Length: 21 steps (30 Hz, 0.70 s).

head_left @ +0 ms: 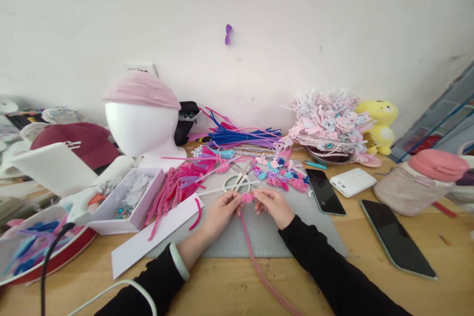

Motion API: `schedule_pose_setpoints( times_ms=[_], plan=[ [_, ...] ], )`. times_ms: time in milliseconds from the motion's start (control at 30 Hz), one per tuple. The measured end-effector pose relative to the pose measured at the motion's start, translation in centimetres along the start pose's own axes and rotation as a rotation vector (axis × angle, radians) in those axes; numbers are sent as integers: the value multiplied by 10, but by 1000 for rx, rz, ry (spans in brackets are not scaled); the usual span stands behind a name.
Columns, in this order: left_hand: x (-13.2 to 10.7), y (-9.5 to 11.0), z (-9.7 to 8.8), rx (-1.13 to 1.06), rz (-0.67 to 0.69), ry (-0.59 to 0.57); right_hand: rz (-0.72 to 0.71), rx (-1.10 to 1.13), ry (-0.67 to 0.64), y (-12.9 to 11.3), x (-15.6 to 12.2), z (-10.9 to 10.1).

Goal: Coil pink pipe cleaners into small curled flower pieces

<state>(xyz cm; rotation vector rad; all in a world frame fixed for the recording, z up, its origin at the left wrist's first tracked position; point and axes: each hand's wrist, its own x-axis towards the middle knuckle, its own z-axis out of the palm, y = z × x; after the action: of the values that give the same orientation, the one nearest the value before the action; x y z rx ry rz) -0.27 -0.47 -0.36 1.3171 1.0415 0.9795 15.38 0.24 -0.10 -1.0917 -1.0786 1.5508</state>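
Note:
Between my two hands, above the grey cutting mat (296,239), is a small pink pipe-cleaner flower (247,198). My left hand (223,211) pinches its left side, and a pale green bangle sits on that wrist. My right hand (273,206) pinches it from the right with closed fingertips. A long pink cord (249,247) runs from just under the flower to the bottom edge; I cannot tell whether they are joined. Just beyond my fingers lie white-handled scissors (232,182). Several pink, blue and purple pipe-cleaner flowers (283,177) are grouped behind my right hand.
Pink pipe cleaners (172,182) and a white strip (155,237) lie left, near a box of beads (159,177) and a glue gun (79,205). A foam head (142,128) stands behind. Phones (326,192), a power bank (351,182) and a decorated headpiece (329,126) sit right.

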Motion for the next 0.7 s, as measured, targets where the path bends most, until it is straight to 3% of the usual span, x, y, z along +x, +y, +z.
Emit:
schedule_pose_setpoints(
  times_ms=[133,267,333,433,533,600,700],
  plan=[
    [-1,-1,1,-12,9,-43,-40,-148,-70,3,-3,6],
    [-2,0,2,-27,-4,-24,-121,-351,-6,-5,-6,0],
    [-2,2,2,-34,-20,-20,-253,-540,95,-15,-7,-15],
    [-3,5,3,-37,-45,-21,-425,-816,398,-32,-9,-54],
    [-3,6,4,-24,-54,-31,-294,-923,547,-41,-12,-96],
    [-3,6,4,-11,-53,-38,-216,-933,543,-41,-13,-115],
    [-2,4,3,1,-55,-49,-146,-956,467,-38,-14,-125]
  ],
)
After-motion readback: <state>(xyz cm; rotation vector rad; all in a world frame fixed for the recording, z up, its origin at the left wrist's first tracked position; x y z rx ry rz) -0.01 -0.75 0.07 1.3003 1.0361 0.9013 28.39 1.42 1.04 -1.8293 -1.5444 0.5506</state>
